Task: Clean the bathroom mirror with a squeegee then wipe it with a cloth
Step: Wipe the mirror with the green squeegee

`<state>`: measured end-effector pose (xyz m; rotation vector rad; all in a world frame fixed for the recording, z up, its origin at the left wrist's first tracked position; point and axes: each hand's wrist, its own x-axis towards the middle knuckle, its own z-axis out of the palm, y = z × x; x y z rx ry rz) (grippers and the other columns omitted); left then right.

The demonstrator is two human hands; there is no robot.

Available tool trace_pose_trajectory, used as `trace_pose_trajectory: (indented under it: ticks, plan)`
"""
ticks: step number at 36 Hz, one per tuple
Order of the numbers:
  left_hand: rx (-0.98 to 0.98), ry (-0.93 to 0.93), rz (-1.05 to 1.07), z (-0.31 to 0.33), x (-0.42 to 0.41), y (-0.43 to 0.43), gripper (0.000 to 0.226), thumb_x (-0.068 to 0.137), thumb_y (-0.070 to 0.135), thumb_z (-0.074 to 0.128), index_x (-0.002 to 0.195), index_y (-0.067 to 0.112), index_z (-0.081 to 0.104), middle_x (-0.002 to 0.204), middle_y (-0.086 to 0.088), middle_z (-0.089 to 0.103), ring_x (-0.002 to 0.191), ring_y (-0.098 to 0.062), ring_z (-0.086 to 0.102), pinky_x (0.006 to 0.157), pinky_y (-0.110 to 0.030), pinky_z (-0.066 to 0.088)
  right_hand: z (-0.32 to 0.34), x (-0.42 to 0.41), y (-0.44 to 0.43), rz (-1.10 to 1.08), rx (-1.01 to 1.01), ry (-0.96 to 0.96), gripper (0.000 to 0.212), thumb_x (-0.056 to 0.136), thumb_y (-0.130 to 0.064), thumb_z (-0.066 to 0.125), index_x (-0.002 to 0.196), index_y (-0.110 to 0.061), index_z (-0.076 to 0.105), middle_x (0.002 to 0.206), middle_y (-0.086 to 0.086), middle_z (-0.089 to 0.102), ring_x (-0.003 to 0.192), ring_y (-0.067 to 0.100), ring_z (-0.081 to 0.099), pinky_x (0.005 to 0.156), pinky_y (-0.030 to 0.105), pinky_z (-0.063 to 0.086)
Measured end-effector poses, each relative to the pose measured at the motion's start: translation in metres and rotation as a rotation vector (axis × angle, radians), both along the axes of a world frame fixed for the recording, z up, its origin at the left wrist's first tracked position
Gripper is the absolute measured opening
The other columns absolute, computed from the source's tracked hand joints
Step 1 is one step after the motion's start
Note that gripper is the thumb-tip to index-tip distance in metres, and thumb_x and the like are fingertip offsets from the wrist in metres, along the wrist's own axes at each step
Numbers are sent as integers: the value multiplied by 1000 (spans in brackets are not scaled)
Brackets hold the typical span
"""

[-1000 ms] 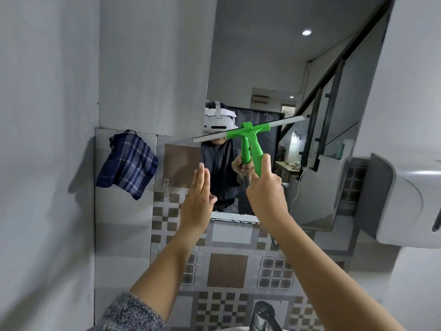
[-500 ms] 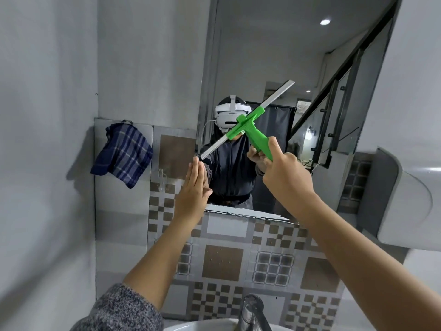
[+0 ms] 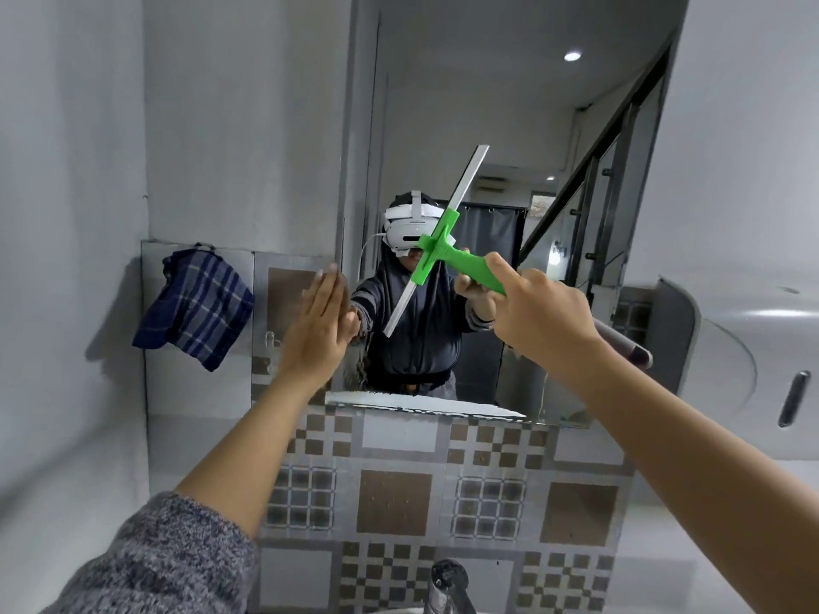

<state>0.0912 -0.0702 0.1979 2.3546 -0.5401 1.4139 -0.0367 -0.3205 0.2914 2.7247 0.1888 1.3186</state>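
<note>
Green squeegee (image 3: 443, 254) up in front of the bathroom mirror (image 3: 509, 170), clamped by its moulded handle in the right hand (image 3: 538, 314), fingers wrapped and thumb riding along the top. Long pale blade tilted steeply, upper tip high and to the right, lower tip down over the reflected torso. Blade edge apparently at the glass, though true contact hard to confirm from this angle.

Left hand (image 3: 317, 327) flat and open, fingers together, holding nothing, palm raised at the mirror's left edge, well apart from the tool.

Looks light: thin plastic body, one-handed hold with no visible strain. Handle stiff, rubber lip along the blade probably soft and flexing under pressure. Best held where it is held now, low on the grip, leaving the crossbar free to lie flat on the glass. Plastic likely slick if wet, so a full wrap safer than a pinch.

Mirror rigid, smooth, breakable, and ragged along the bottom edge: even, moderate pressure wanted, not a shove.

Blue checked cloth (image 3: 195, 303) hanging from a hook on the wall to the left, limp and bunched, untouched. Soft, light, easily lifted off by a fistful near the top. Tap (image 3: 447, 587) at the lower frame, below the patterned tiles (image 3: 394, 502).
</note>
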Motion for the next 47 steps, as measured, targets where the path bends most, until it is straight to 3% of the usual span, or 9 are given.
trace_pose_trajectory:
  ticks: [11, 14, 21, 25, 27, 32, 36, 40, 47]
  plan:
    - [-2, -113, 24, 98, 9, -14, 54, 99, 24, 34, 145, 7, 12, 155, -8, 7, 142, -18, 5, 115, -31, 8, 0, -3, -41, -27, 3, -82, 45, 92, -28, 47, 135, -26, 33, 85, 7, 64, 67, 30, 61, 55, 32, 45]
    - [-2, -136, 24, 107, 14, -17, 55, 98, 25, 34, 145, 5, 11, 155, -8, 7, 142, -18, 4, 114, -27, 5, -6, -4, -55, -23, 44, -80, 43, 92, -27, 47, 134, -25, 35, 87, 9, 66, 69, 32, 63, 58, 36, 50]
    - [-17, -150, -2, 104, 25, -18, 54, 98, 25, 28, 144, 3, 12, 155, -9, 8, 143, -19, 6, 111, -21, 2, -29, -12, -77, -40, 187, -28, 41, 93, -23, 49, 132, -21, 38, 87, 11, 65, 62, 29, 51, 54, 30, 38]
    - [-16, -121, -72, 106, 31, -16, 54, 98, 28, 24, 144, 1, 15, 154, -14, 13, 142, -25, 12, 114, -30, 7, -46, -12, -81, -26, 289, -5, 40, 93, -22, 50, 131, -22, 38, 81, 5, 59, 59, 27, 53, 50, 30, 43]
    - [-29, -137, -67, 105, 34, -16, 55, 98, 34, 18, 145, 6, 11, 155, -8, 8, 143, -20, 8, 114, -23, 6, -55, -10, -81, -22, 339, -6, 43, 93, -22, 50, 134, -23, 37, 81, 4, 58, 59, 27, 55, 51, 32, 47]
    - [-72, -156, -82, 103, 29, -18, 54, 97, 17, 35, 145, 3, 12, 155, -9, 6, 142, -20, 5, 102, -4, -8, -80, -6, -77, 11, 471, -16, 50, 93, -22, 51, 140, -20, 34, 88, 11, 62, 62, 26, 56, 52, 34, 48]
    - [-75, -133, -106, 101, 24, -18, 57, 98, 18, 36, 145, 5, 9, 156, -7, 2, 143, -19, 1, 108, -17, 0, -98, -6, -71, 39, 610, -2, 49, 94, -24, 49, 140, -22, 34, 88, 10, 59, 63, 25, 54, 52, 32, 43]
    - [-56, -140, -122, 99, 26, -15, 58, 97, 18, 37, 145, 5, 8, 156, -7, 0, 143, -20, 1, 106, -10, -7, -113, -1, -65, 45, 758, 20, 46, 94, -31, 48, 137, -28, 34, 91, 16, 61, 61, 28, 58, 54, 38, 51]
    - [-31, -102, -164, 96, 17, -13, 63, 95, 17, 44, 145, 4, 8, 156, -8, -1, 143, -21, 0, 108, -21, 6, -130, -9, -46, 66, 936, 43, 48, 95, -24, 48, 141, -21, 34, 90, 12, 59, 57, 19, 53, 51, 28, 41]
